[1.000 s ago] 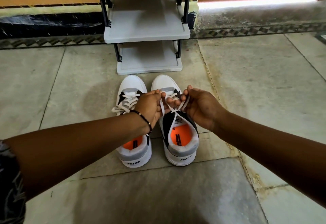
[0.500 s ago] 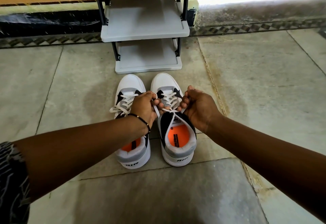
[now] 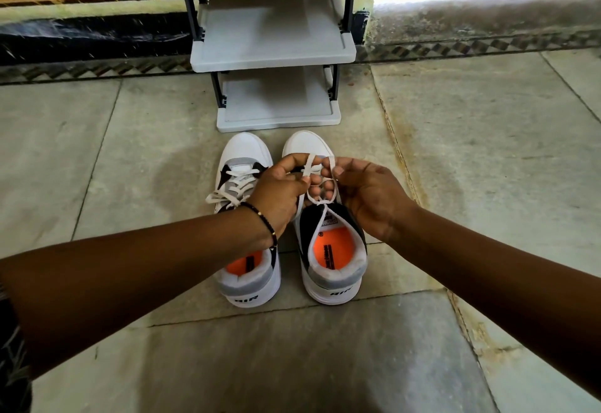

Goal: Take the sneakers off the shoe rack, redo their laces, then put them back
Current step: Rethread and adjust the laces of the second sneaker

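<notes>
Sneakers sit side by side on floor (image 3: 130, 159), toes near shoe rack (image 3: 276, 51). Left sneaker (image 3: 242, 181) has loose lace. Right sneaker (image 3: 331, 263) under both hands. Left hand (image 3: 279, 191) pinches lace (image 3: 320, 199). Right hand (image 3: 367, 194) pinches lace too, with loop between hands. Black bracelet (image 3: 260, 217) on left wrist.

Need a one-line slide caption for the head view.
Both hands, left hand and right hand, loop the white lace over the right sneaker, before the shoe rack.
</notes>
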The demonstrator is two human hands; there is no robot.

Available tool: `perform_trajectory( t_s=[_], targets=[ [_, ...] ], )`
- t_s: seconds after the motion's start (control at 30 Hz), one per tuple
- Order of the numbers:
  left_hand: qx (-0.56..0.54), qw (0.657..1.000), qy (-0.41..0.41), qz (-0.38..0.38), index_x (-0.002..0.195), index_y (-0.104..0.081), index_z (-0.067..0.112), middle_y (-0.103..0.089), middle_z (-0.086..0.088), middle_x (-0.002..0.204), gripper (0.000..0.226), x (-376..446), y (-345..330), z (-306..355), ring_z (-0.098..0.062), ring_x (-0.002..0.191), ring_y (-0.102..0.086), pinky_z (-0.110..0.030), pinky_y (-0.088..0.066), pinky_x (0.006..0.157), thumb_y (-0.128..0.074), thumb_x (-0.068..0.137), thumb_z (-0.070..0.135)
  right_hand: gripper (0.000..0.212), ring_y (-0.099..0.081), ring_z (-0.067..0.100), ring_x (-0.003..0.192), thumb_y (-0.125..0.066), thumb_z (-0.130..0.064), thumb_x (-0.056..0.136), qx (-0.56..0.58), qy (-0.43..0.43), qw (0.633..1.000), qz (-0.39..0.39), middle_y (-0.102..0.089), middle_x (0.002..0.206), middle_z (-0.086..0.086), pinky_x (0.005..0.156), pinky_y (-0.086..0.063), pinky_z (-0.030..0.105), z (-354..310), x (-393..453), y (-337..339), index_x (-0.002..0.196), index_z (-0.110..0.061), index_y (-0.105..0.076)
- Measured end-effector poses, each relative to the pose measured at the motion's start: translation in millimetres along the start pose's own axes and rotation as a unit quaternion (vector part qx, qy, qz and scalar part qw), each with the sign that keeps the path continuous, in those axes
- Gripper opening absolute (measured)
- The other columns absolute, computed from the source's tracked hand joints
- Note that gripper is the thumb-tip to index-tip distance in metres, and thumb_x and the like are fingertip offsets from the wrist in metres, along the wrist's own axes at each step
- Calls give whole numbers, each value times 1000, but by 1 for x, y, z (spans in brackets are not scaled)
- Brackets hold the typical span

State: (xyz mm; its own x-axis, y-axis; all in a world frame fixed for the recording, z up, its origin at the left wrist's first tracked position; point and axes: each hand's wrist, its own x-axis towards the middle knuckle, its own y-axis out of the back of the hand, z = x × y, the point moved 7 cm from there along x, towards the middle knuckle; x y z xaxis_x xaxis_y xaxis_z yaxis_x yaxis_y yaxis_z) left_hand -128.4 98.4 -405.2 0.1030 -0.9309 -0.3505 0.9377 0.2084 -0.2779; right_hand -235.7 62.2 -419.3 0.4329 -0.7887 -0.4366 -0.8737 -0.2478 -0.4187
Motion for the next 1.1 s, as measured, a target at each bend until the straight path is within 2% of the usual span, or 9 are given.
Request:
perform_trajectory(
  t_s=[0.1,0.2,0.27,0.37,0.5,0.67,0.8,0.93,1.1],
  targets=[
    [61,997,-41,-37,99,-59,12,-56,-9,77,34,-1,-6,4,-8,61,-56,-15,-52,63,-35,92,-10,32,-59,21,64,-37,14,88,1,5,1000,-18,-62,76,15,63,-58,29,-1,0,-4,97,2,-65],
    [133,987,-85,-38,108,-59,7,-61,-8,84,32,-4,-8,4,-2,63,-57,-10,-51,62,-41,89,-12,35,-59,20,60,-37,17,86,-1,7,999,-31,-67,72,12,55,-56,27,-3,-2,-7,93,-1,-66],
    [170,980,-94,-49,96,-60,9,-66,-1,76,26,-5,-8,3,2,56,-59,-10,-51,61,-45,88,-11,36,-57,22,58,-38,19,85,-7,-2,999,-32,-68,75,15,51,-55,25,-2,-3,-7,97,-1,-66],
    [165,982,-64,-63,85,-47,15,-70,3,56,24,-6,-6,0,-2,51,-63,-12,-52,59,-50,86,-9,42,-58,30,66,-36,22,82,-12,-14,1000,-24,-65,85,21,52,-57,28,-1,-3,-5,107,3,-63],
    [117,991,-15,-64,98,-38,7,-67,-8,73,26,-5,-7,1,-5,50,-66,-13,-53,57,-53,84,-9,33,-65,26,58,-47,20,80,-48,-6,999,-8,-69,76,16,52,-57,31,-6,-1,0,93,-1,-67],
    [183,982,-12,-50,87,-47,11,-72,1,63,23,2,-1,-1,-14,61,-67,-30,-54,77,-63,79,-3,21,-59,20,49,-60,14,75,-159,18,987,23,-63,63,11,46,-52,25,-17,2,3,86,-4,-57],
    [212,976,-18,-41,81,-51,15,-70,-13,78,24,3,-1,-2,-20,73,-70,-31,-56,78,-72,71,7,23,-64,29,66,-56,21,70,-353,67,933,-12,-69,73,15,60,-56,36,-31,4,-3,80,2,-66],
    [179,983,-20,-44,79,-50,10,-69,6,50,18,1,-3,1,-4,47,-66,-13,-53,52,-63,79,-4,30,-67,30,82,-63,14,71,-545,99,828,-88,-73,86,17,78,-57,38,-44,1,-21,88,-8,-75],
    [171,984,-31,-36,75,-51,10,-66,-4,64,19,-2,-4,4,-1,42,-63,-10,-51,49,-61,80,-5,23,-66,32,88,-71,5,71,-550,78,817,-155,-73,87,16,84,-56,42,-46,-3,-23,87,-10,-73]
  ],
)
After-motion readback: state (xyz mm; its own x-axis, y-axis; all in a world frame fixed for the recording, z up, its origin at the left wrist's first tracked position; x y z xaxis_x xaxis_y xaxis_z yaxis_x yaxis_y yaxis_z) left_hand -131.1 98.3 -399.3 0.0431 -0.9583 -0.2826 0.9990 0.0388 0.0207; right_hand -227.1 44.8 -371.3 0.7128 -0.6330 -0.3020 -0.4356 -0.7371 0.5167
